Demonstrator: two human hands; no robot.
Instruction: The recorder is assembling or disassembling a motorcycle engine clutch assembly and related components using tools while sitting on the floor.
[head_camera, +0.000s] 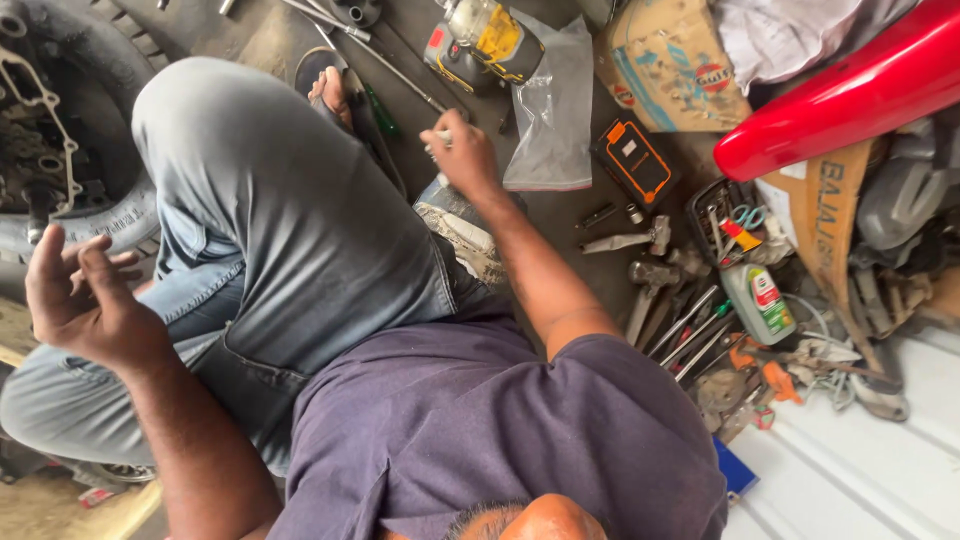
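Your right hand (462, 150) is reaching out over the floor (560, 215), fingers curled narrowly around a small pale thing (440, 140); what it is cannot be told, since only its tip is showing at the fingertips. It is hanging just above a crumpled printed rag (462, 232) lying beside your bent knee (215, 110), and near a clear plastic bag (555, 125). Your left hand (80, 300) is lifting up on the other side, palm open, fingers loosely bent, holding nothing, close to a black tyre (95, 220) with an engine part (35, 130) resting in it. Beyond the right hand, a yellow and black power tool (485, 42) and a long metal rod (385, 55) are lying on the floor. Off to the side, an orange and black case (635, 160), a hammer (630, 240) and a row of spanners (690, 335) are sitting beside a green bottle (757, 303) and a red panel (850, 95).
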